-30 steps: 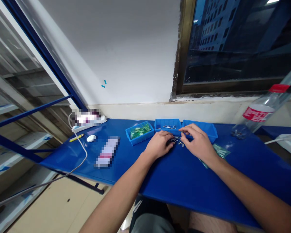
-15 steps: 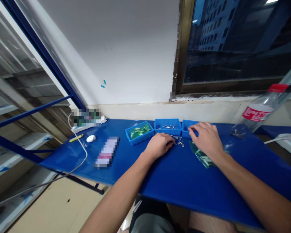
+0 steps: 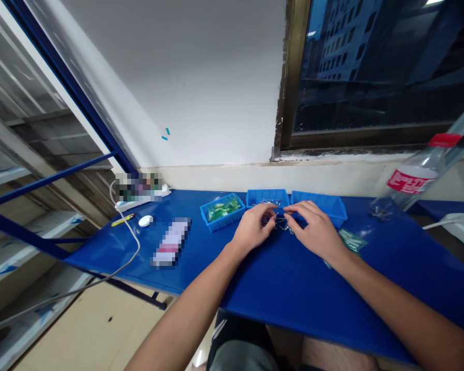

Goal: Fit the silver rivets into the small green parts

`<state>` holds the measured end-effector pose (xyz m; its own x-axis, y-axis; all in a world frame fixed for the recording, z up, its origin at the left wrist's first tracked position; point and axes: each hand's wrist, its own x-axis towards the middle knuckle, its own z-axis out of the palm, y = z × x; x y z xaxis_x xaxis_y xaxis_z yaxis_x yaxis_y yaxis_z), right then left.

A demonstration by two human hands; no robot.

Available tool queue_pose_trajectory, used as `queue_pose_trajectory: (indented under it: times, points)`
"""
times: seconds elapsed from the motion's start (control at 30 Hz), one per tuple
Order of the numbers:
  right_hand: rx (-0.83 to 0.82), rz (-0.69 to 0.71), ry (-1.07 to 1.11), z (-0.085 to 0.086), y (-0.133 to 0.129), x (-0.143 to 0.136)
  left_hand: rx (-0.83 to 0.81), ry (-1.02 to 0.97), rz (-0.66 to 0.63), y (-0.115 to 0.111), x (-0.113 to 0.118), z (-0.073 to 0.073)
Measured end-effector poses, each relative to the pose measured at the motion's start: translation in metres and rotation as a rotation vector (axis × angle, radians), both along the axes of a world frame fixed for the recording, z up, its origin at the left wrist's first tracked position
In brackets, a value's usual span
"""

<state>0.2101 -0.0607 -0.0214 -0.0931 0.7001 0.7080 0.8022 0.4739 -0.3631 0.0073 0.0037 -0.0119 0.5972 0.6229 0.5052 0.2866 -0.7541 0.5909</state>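
Right hand back near left hand

Three blue bins, one bottle, two teal wall marks.

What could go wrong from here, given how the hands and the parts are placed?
1. Loose thin metal pieces lie between the left hand and the right hand; a brush of the fingers might scatter them.
2. A green packet lies close by the right wrist, so a sideways sweep could shove it.
3. The pale cable runs off the edge of the blue table; a snag might pull it.
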Motion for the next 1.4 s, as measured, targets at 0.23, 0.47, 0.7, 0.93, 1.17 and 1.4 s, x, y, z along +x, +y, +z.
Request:
queue_pose_trajectory:
  times: [0.23,0.47,0.7,0.93,1.17,1.4]
  points:
    - [-0.008,0.117,0.017,-0.002,-0.001,-0.004,-0.151,-0.109,-0.006,0.001,0.003,-0.002]
    - [-0.042,0.116,0.057,-0.004,0.000,-0.003,-0.154,-0.101,0.021,-0.002,0.003,0.003]
    - [-0.084,0.096,0.178,-0.001,-0.003,-0.009,-0.105,-0.045,-0.001,-0.004,0.002,0.007]
    - [-0.149,0.087,0.221,-0.007,-0.002,-0.011,-0.366,-0.250,-0.053,0.001,0.004,-0.003]
    - [-0.185,0.066,0.298,-0.007,-0.001,-0.012,-0.492,-0.248,-0.100,0.001,0.005,-0.004]
    - [-0.199,0.049,0.315,-0.004,-0.004,-0.011,-0.445,-0.107,-0.088,-0.007,0.002,0.004]
